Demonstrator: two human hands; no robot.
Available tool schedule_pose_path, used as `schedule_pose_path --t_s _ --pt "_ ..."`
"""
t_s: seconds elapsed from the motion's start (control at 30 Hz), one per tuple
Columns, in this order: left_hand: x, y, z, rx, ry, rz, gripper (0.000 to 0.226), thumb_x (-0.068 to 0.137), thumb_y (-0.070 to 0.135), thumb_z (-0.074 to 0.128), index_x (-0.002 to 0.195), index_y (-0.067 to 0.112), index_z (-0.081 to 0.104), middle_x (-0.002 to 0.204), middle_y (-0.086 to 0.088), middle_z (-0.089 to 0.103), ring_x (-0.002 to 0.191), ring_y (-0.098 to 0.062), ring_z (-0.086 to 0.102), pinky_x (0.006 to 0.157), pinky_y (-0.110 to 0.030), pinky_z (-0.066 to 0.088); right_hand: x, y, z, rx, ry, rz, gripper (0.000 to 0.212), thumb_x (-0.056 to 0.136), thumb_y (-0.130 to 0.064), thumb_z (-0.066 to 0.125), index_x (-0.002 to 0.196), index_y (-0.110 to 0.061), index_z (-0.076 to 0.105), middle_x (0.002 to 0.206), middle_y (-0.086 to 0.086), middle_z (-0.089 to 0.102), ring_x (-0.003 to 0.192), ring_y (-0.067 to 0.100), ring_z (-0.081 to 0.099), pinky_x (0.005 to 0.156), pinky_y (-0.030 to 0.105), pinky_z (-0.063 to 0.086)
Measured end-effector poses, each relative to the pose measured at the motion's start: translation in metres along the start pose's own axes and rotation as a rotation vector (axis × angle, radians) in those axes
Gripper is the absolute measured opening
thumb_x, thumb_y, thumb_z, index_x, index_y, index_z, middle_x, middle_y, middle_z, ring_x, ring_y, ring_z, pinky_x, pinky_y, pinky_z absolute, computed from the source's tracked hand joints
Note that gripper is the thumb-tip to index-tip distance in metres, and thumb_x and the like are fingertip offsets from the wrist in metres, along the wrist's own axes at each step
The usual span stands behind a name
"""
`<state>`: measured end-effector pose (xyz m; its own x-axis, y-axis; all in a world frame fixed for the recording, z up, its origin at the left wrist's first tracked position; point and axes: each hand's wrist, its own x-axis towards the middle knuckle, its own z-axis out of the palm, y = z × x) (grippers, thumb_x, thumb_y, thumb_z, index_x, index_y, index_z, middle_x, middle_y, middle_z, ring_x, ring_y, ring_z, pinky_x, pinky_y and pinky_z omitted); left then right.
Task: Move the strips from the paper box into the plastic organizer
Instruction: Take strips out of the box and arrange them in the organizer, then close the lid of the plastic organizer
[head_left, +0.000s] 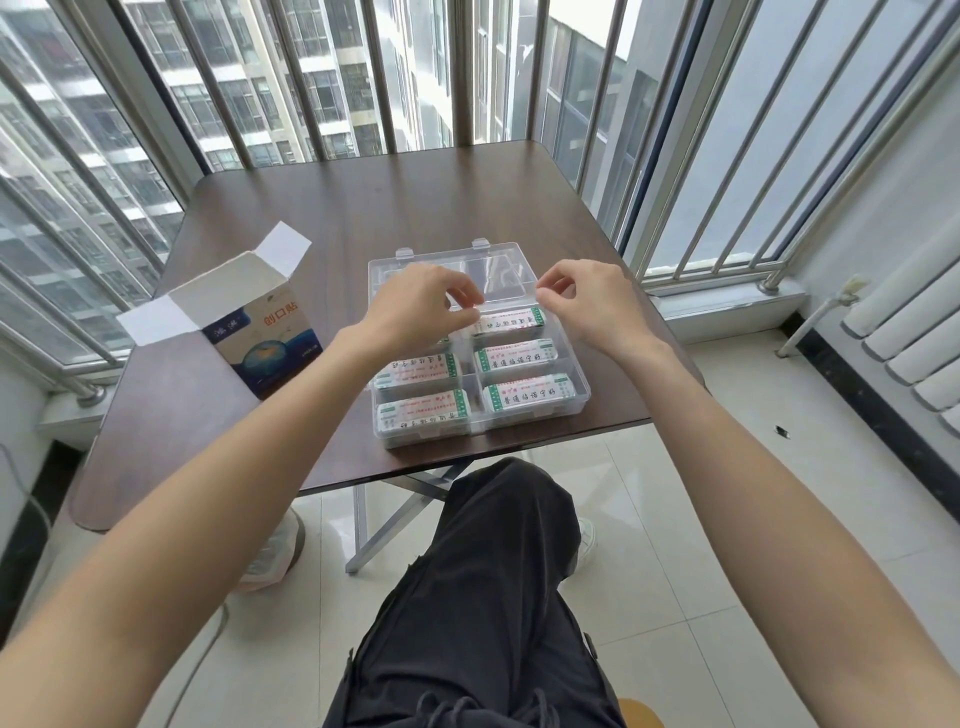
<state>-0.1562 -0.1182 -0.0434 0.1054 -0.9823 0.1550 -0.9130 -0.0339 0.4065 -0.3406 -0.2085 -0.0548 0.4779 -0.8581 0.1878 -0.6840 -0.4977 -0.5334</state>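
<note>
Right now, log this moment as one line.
left hand: over organizer, fingers curled | right hand: likewise | strips: in compartments | box: open, upright

i see the paper box upright at left, top flaps open. the clear plastic organizer sits just right of it, lid open, white-and-green strips stacked in its compartments.

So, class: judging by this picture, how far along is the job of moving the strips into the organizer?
Nearly done. Strips already fill the visible compartments of the clear organizer. In hand: the left hand and right hand hover with curled fingers over the far row; whether they pinch anything is unclear. Left: the open paper box, whose inside is hidden, may need checking, and the lid is still open.
</note>
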Motion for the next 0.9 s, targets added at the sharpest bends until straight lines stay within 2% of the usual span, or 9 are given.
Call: schedule_pose_path --t_s 0.13,0.23,0.3,0.37,0.47,0.53,0.67,0.8,0.9 --pt "-0.015 -0.015 -0.014 -0.095 0.176 -0.044 0.019 0.092 0.027 0.057 0.105 0.02 0.069 0.096 0.009 0.064 0.084 -0.008 0.058 0.079 -0.025 0.044 0.007 0.006 -0.007 0.264 -0.023 0.069 0.024 0.091 -0.038 0.053 0.094 -0.023 0.071 0.097 -0.001 0.07 0.093 0.015 0.061 0.087 0.036 0.049" --pt "-0.027 -0.038 -0.015 -0.106 0.265 -0.165 0.024 0.095 0.029 0.052 0.112 0.019 0.066 0.109 0.0 0.064 0.096 -0.014 0.059 0.086 -0.032 0.043 0.016 0.009 -0.005 0.481 -0.127 0.165 0.028 0.096 -0.043 0.045 0.1 -0.026 0.067 0.095 -0.011 0.065 0.098 0.011 0.057 0.095 0.035 0.045" --pt "-0.033 -0.052 -0.011 -0.074 0.255 -0.277 0.029 0.095 0.031 0.05 0.117 0.017 0.063 0.116 -0.005 0.063 0.104 -0.02 0.058 0.091 -0.034 0.042 0.023 0.01 0.002 0.516 -0.172 0.223 0.034 0.098 -0.042 0.043 0.108 -0.019 0.064 0.087 -0.013 0.058 0.092 0.01 0.053 0.093 0.033 0.044" --pt "-0.034 -0.059 -0.005 -0.098 0.231 -0.379 0.033 0.096 0.033 0.048 0.121 0.015 0.06 0.121 -0.008 0.063 0.11 -0.022 0.058 0.095 -0.035 0.043 0.028 0.012 0.008 0.528 -0.207 0.274 0.038 0.098 -0.042 0.041 0.113 -0.014 0.062 0.084 -0.009 0.056 0.087 0.012 0.052 0.083 0.029 0.045" --pt "-0.032 -0.065 -0.004 -0.142 0.172 -0.473 0.04 0.096 0.037 0.045 0.126 0.012 0.056 0.126 -0.009 0.061 0.116 -0.024 0.056 0.099 -0.035 0.041 0.034 0.008 0.015 0.544 -0.252 0.299 0.04 0.099 -0.04 0.04 0.116 -0.01 0.061 0.094 -0.003 0.061 0.086 0.013 0.055 0.071 0.022 0.045" --pt "-0.026 -0.067 -0.003 -0.137 0.115 -0.479 0.046 0.097 0.038 0.044 0.13 0.009 0.052 0.13 -0.01 0.058 0.121 -0.024 0.053 0.1 -0.034 0.038 0.038 0.007 0.019 0.559 -0.25 0.308 0.038 0.099 -0.039 0.041 0.114 -0.011 0.062 0.1 -0.002 0.063 0.083 0.009 0.056 0.067 0.018 0.044" --pt "-0.015 -0.069 -0.004 -0.174 0.069 -0.484 0.046 0.097 0.035 0.045 0.132 0.006 0.052 0.13 -0.01 0.058 0.122 -0.022 0.052 0.096 -0.027 0.036 0.046 0.007 0.025 0.539 -0.246 0.311 0.044 0.096 -0.043 0.045 0.121 -0.011 0.063 0.121 0.004 0.064 0.101 0.015 0.056 0.091 0.029 0.043" --pt "-0.011 -0.068 -0.004 -0.264 0.104 -0.47 0.04 0.095 0.03 0.05 0.13 0.011 0.053 0.125 -0.011 0.061 0.116 -0.021 0.056 0.094 -0.028 0.039 0.05 0.008 0.023 0.519 -0.212 0.317 0.046 0.096 -0.043 0.045 0.126 -0.012 0.059 0.123 0.002 0.062 0.107 0.016 0.056 0.098 0.034 0.041" --pt "-0.01 -0.068 -0.006 -0.326 0.135 -0.446 0.04 0.093 0.026 0.054 0.131 0.014 0.051 0.124 -0.01 0.061 0.113 -0.019 0.057 0.099 -0.031 0.041 0.053 0.01 0.017 0.514 -0.185 0.315 0.054 0.095 -0.045 0.045 0.138 -0.011 0.046 0.122 0.0 0.056 0.102 0.012 0.05 0.096 0.03 0.04"
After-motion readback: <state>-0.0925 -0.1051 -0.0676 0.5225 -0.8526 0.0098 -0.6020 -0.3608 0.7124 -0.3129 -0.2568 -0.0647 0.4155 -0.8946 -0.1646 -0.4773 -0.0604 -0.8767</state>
